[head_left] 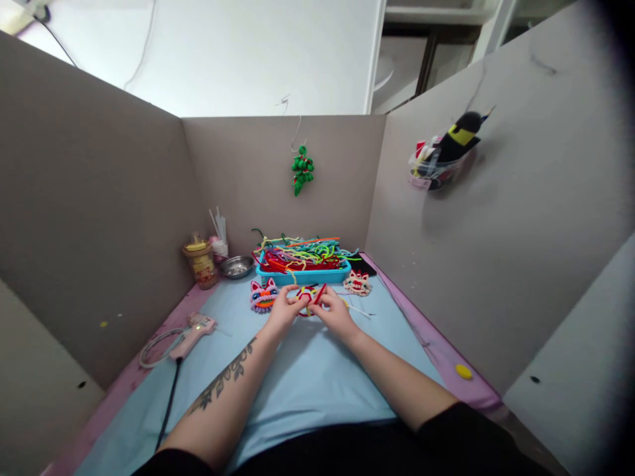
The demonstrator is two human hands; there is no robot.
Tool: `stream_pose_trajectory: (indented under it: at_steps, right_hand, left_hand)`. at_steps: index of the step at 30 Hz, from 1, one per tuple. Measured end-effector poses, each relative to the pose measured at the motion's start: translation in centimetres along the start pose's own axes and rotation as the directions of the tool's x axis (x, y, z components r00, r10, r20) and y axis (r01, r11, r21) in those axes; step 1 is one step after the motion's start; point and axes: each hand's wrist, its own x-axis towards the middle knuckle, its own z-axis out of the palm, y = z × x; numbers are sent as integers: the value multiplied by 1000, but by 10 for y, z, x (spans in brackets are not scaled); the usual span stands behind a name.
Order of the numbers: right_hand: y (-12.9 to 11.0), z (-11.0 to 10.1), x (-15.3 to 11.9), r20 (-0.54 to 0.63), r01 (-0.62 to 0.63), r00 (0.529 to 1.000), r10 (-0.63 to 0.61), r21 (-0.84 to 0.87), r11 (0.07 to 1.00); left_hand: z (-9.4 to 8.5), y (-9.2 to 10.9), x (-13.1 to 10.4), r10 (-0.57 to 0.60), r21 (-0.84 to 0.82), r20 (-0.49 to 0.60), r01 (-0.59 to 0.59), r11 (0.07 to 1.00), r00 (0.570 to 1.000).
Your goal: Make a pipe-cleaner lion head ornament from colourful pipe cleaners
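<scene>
Both hands meet in front of the blue basket. My left hand (286, 307) is closed on a small red, yellow and white pipe-cleaner piece (306, 292), whose far side is partly hidden by fingers. My right hand (338, 316) pinches a red pipe-cleaner strip (320, 293) against the near right of that piece. To the left sits a lilac pipe-cleaner animal head (263, 295) with pink ears and an orange mouth. A cream and red animal head (358, 283) lies to the right. A thin white stick (359, 310) with a dark tip rests beside my right hand.
The blue basket (305, 277) holds many coloured pipe cleaners. Leftward are a metal bowl (237, 266), a lidded cup (202, 264) and a pink glue gun (193, 336) with its cord. A yellow disc (464, 371) lies right. Grey partitions enclose the table; a tool holder (436, 165) hangs right.
</scene>
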Motion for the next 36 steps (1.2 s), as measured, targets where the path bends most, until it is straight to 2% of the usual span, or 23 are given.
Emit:
stream_pose_trajectory:
  at_steps: [3,6,7,10,13,15,18,21,26,30,33,36]
  right_hand:
    - [9,-9,7,-98,-71,992,77,65,995]
    - [22,-17,14,-235,-166,951,199,153,974]
    - [26,-18,15,-240,-194,942,233,175,965]
    - [34,-18,15,-166,-230,950,264,198,953]
    - [34,-14,12,-117,-186,972,206,164,969]
    - [31,-12,10,-123,-154,979,163,79,985]
    - [28,-9,8,-125,-138,983,132,-46,989]
    - [26,-8,7,-107,-142,985,134,-77,987]
    - [25,-6,7,-29,-204,978,204,10,979]
    - [28,-4,7,50,-209,977,206,71,975]
    - [32,-3,8,23,-221,975,220,99,970]
    - [37,-3,10,-57,-258,962,269,152,954]
  left_hand:
    - [-1,-2,0,13,26,79,-15,1000,997]
    - [-1,0,-1,-18,45,167,11,999,986]
    - [-1,1,-2,-28,47,183,20,999,983]
    - [1,3,-2,-42,50,165,34,998,985]
    - [1,3,-1,-48,29,73,46,999,996]
    - [1,3,0,-53,9,34,52,999,998]
    - [1,3,0,-50,5,36,50,999,998]
    - [1,2,-1,-35,21,52,33,999,998]
    - [2,-3,-1,68,20,102,-70,997,993]
    - [1,-3,-2,114,44,147,-122,992,983]
    - [1,1,-2,88,70,148,-99,993,985]
    - [-1,5,-1,81,70,89,-88,994,993]
